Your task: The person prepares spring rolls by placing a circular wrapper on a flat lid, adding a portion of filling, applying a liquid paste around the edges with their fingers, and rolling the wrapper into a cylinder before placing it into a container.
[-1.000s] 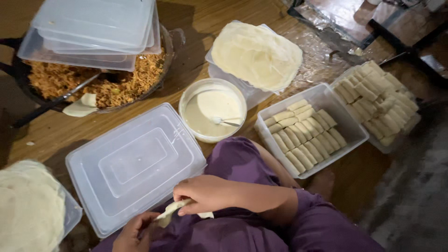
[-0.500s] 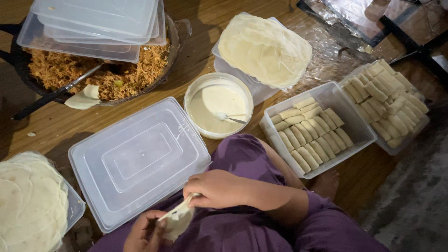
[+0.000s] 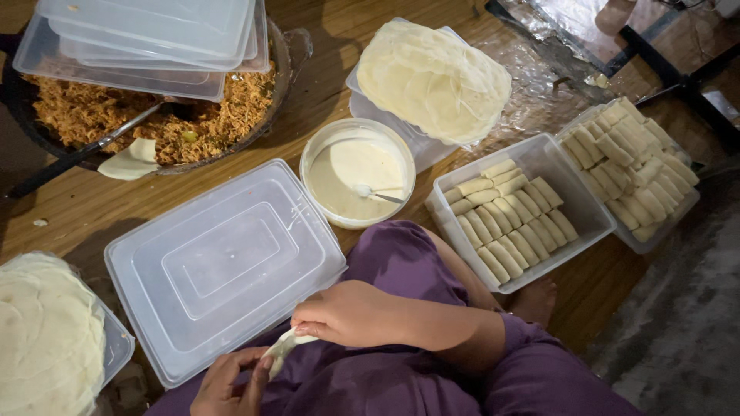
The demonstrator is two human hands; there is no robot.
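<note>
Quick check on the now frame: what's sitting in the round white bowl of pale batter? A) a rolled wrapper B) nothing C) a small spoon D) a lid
C: a small spoon lies in the round white bowl, its handle pointing toward the tray of finished rolls; no wrapper or lid is in the batter.

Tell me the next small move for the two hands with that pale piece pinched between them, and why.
Probably carry the pale wrapper piece onto the upturned clear lid beside it. Both the left hand and the right hand pinch it over the purple lap, with no flat surface beneath. The lid's top looks bare and lies closest, with the bowl of white paste just beyond it.
</note>
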